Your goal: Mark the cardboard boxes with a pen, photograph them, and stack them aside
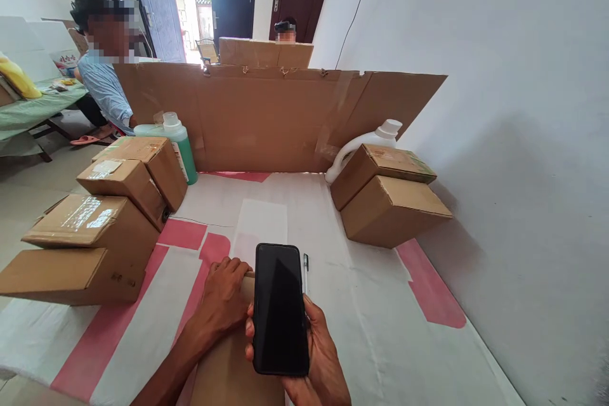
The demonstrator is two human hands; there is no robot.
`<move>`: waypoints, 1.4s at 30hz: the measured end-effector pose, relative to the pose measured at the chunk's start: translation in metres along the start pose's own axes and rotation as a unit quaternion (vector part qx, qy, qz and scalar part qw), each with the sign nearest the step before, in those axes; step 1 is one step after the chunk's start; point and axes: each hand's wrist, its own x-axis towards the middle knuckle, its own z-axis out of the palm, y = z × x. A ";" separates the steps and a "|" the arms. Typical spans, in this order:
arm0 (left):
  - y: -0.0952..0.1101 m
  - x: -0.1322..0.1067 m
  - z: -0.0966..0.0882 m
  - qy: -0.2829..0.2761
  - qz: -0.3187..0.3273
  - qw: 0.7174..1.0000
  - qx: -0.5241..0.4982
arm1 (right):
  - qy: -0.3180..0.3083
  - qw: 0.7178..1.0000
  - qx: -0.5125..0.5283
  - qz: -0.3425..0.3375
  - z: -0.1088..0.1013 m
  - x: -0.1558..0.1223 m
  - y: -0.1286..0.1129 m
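Note:
A black smartphone [280, 311] with a dark screen stands nearly upright in my right hand [328, 361], its fingers wrapped round the edges. To its left, my left hand [226, 288] has its fingers bent over the far left edge of a brown cardboard box [228, 368]. My forearm and the phone cover part of that box, and its near end runs out of the picture. Just beyond the phone, on its right, lies a pen [306, 263]. A white sheet of paper [261, 219] is flat on the table cover farther back.
Cardboard boxes [118, 235] line the left side, by a green bottle [181, 146]. At right, two boxes [394, 209] stand before a white jug [366, 139]. A cardboard panel [266, 117] closes the back; two people sit beyond it. A wall [523, 171] borders the right.

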 end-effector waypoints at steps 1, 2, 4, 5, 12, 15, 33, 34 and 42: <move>0.001 0.000 -0.001 -0.001 -0.001 1.000 -0.001 | 0.007 1.000 0.002 -0.004 0.001 -0.001 0.000; 0.001 -0.001 -0.001 -0.001 -0.003 1.000 -0.001 | 0.016 1.000 0.003 -0.008 0.001 -0.001 0.000; 0.001 -0.001 -0.001 0.003 -0.004 1.000 -0.002 | 0.032 0.999 0.004 -0.014 0.000 -0.002 0.000; 0.001 -0.002 -0.001 0.005 -0.004 1.000 -0.003 | 0.038 0.999 0.004 -0.015 -0.001 -0.002 0.000; -0.002 -0.002 0.007 0.028 -0.003 0.999 -0.019 | 0.004 1.000 0.008 -0.002 -0.021 0.008 0.000; -0.002 -0.001 0.008 0.033 -0.006 0.999 -0.022 | 0.008 1.000 0.006 -0.012 -0.022 0.009 0.000; 0.003 -0.002 -0.003 0.013 -0.007 0.999 -0.036 | -0.005 0.999 0.019 -0.025 -0.014 0.004 0.002; 0.004 -0.002 -0.005 0.009 -0.007 0.999 -0.040 | -0.003 1.000 0.016 -0.026 -0.015 0.002 -0.001; 0.001 0.003 -0.008 0.001 0.003 1.000 -0.024 | 0.230 0.923 -0.213 -0.222 -0.082 0.003 -0.051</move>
